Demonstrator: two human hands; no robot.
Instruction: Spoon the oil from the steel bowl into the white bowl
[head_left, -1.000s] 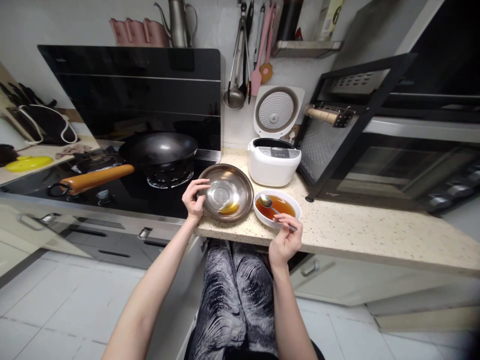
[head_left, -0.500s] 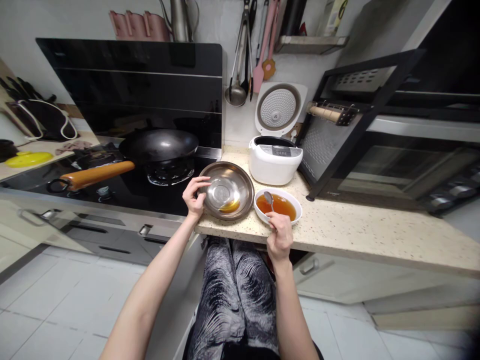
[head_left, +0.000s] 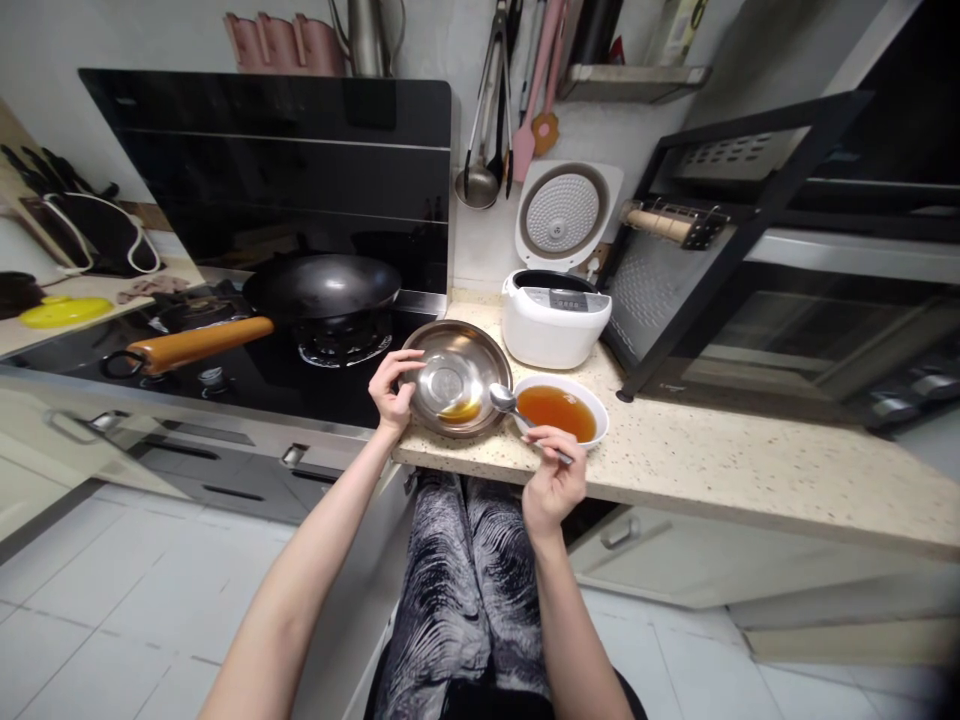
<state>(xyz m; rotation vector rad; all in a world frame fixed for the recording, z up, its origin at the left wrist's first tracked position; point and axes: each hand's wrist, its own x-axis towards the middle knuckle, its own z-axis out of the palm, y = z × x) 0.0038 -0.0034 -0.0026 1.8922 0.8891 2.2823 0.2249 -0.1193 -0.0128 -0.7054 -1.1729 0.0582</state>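
My left hand point(head_left: 391, 388) grips the left rim of a wide stainless-steel bowl point(head_left: 480, 352), fingers over the inside and thumb near the edge. The bowl leans slightly, and a small pool of amber liquid point(head_left: 459, 411) lies at its near side. Pinched in my right hand point(head_left: 553, 480) is a metal spoon point(head_left: 504, 398), its head above the gap where the two bowls meet. Just to the right stands a white bowl point(head_left: 602, 425) of orange-brown liquid point(head_left: 556, 412). Whether the spoon carries liquid is hard to make out.
Behind the bowls, a white rice cooker point(head_left: 556, 335) has its lid up. A black wok point(head_left: 330, 285) with a wooden handle point(head_left: 202, 345) sits on the stove to the left. On the right, an oven point(head_left: 817, 340) stands on the speckled counter point(head_left: 720, 455). Utensils hang above.
My right hand has lifted the spoon out of the white bowl and swung its head left toward the steel bowl. My left hand keeps its hold on the rim.
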